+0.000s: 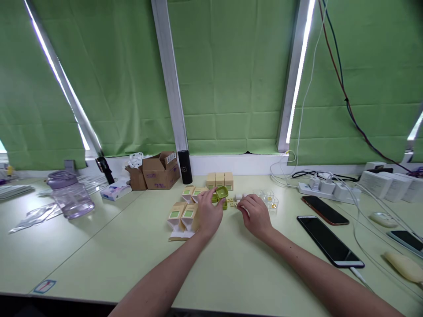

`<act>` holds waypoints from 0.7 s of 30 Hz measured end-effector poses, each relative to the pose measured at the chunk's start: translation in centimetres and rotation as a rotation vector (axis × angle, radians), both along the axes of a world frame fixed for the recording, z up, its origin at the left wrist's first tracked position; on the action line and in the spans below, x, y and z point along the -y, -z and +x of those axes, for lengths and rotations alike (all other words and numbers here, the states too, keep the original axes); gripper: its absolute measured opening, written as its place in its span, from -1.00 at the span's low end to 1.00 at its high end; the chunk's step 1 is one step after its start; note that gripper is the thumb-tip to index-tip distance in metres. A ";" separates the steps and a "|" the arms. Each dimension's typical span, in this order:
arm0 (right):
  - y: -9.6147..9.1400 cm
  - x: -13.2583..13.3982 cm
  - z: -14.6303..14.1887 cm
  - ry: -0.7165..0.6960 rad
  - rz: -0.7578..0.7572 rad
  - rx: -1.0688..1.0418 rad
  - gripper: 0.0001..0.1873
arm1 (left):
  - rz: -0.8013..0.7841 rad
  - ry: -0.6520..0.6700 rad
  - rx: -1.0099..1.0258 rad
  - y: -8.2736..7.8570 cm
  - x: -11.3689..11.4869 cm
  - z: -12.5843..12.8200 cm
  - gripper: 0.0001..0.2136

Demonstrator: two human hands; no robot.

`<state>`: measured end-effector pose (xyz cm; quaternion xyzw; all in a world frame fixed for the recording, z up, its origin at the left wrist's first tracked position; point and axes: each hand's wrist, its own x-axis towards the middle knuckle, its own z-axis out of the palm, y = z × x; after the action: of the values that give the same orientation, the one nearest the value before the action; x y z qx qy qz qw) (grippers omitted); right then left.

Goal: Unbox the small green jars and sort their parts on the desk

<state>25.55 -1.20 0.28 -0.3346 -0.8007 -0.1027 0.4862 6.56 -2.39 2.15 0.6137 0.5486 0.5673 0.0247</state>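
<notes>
A small olive-green case (222, 192) with its lid raised stands near the middle of the table. My left hand (211, 213) grips it from the left, fingers curled at its side. To the right, my right hand (257, 215) is closed in a pinch low over the table; what sits between its fingertips is too small to make out. Tiny yellow pieces (230, 202) lie between the hands, with a small white item (238, 196) just behind. Beside my right hand is a clear tray of round cups (271, 200), some with gold-coloured bits inside.
Open folded cartons (176, 213) lie left of my left hand; closed small boxes (220, 180) stand behind. A brown cardboard box (161, 171), black cylinder (185, 167) and purple-lidded bottle (71, 196) are leftward. Phones (330, 241), cables and a power strip (330, 193) occupy the right.
</notes>
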 end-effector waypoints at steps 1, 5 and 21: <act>0.1 -0.4 -0.1 0.025 -0.036 0.029 -0.81 | -0.016 -0.007 0.029 0.0 -0.1 -0.1 -0.60; 0.3 -2.1 -1.2 0.135 -0.181 0.174 -0.81 | -0.066 -0.026 0.115 0.3 -0.8 -0.3 -0.56; 1.4 -5.3 -4.6 0.277 -0.279 0.313 -0.77 | -0.031 0.005 0.201 0.6 -1.2 -0.5 -0.57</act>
<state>20.93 4.12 -1.08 -0.4851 -0.8192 -0.1073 0.2865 6.08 -1.14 1.52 0.5547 0.5506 0.6173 0.0905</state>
